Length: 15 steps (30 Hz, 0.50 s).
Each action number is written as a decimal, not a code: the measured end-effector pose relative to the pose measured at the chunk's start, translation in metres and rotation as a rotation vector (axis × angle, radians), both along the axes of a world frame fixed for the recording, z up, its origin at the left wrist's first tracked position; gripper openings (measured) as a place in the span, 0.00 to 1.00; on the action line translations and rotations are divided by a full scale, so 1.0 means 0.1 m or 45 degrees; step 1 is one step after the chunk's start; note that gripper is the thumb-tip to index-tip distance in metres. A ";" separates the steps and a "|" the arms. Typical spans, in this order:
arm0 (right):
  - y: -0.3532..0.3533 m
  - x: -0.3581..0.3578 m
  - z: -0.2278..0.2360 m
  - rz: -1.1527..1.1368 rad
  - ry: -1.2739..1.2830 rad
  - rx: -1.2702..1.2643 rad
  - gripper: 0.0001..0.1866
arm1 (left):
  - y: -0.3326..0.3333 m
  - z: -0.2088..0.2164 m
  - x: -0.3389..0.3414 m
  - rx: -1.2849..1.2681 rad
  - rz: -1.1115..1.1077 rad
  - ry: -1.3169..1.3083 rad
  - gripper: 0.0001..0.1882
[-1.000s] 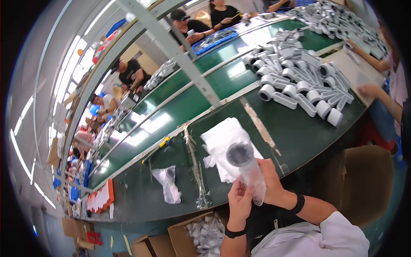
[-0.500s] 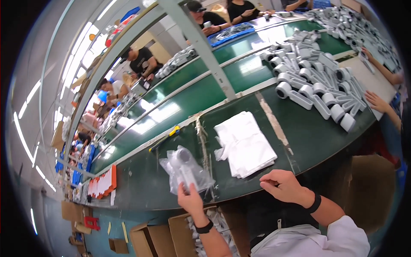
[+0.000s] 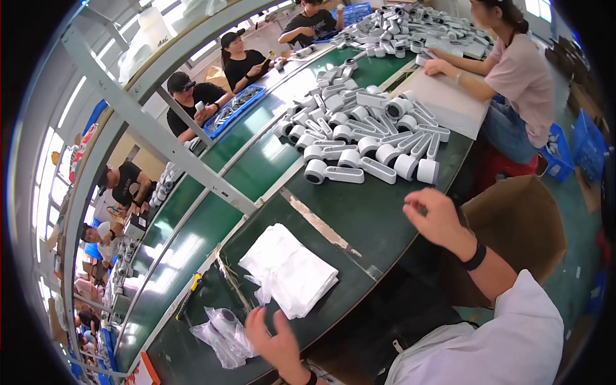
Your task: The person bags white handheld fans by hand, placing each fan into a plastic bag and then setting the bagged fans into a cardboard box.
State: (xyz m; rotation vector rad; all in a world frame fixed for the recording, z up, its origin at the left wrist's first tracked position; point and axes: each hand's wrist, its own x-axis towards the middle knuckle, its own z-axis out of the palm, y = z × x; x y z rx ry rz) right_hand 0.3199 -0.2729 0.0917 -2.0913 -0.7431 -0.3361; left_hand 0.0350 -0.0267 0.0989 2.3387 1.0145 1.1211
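Note:
My left hand [image 3: 274,341], fingers apart and nothing in them, is beside a clear plastic bag [image 3: 222,340] on the green bench. Inside the bag is a white piece with a round head and handle. My right hand [image 3: 437,218] is raised over the bench's front edge, fingers loosely bent and holding nothing. Just beyond it lies a heap of white-and-grey handled pieces [image 3: 346,157], each with a cylindrical head and a flat handle. Between my hands and farther in is a stack of thin white bags [image 3: 289,269].
A yellow-and-black cutter [image 3: 189,296] lies by the bench's back rail. A slanting metal post [image 3: 173,151] rises behind. At the right, a co-worker [image 3: 507,83] sits by a white board [image 3: 443,96], and an open carton [image 3: 520,224] stands below the bench edge.
My left hand has let go of the bagged piece, which now lies on the bench. My right hand has moved toward the heap and opened. The view has turned right.

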 end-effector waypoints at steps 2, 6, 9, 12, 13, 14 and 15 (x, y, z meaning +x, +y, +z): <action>-0.05 0.28 -0.09 -0.193 -0.182 0.014 0.10 | -0.04 -0.06 0.30 0.148 -0.204 0.166 0.16; 0.19 0.55 -0.14 -0.108 -0.264 -0.020 0.13 | 0.05 -0.22 0.55 0.189 -0.257 0.451 0.14; 0.57 0.59 -0.15 0.085 -0.334 -0.077 0.14 | 0.06 -0.24 0.55 0.313 -0.128 0.502 0.10; 0.94 0.73 -0.27 0.075 -0.395 -0.298 0.20 | 0.07 -0.20 0.60 0.305 -0.152 0.454 0.06; 1.06 0.79 -0.32 -0.005 -0.488 -0.434 0.22 | 0.07 -0.18 0.61 0.306 -0.127 0.471 0.06; 1.17 0.84 -0.37 -0.041 -0.463 -0.589 0.26 | 0.08 -0.17 0.62 0.324 -0.146 0.428 0.06; 1.27 0.91 -0.46 -0.091 -0.496 -0.660 0.23 | 0.08 -0.15 0.62 0.343 -0.169 0.384 0.05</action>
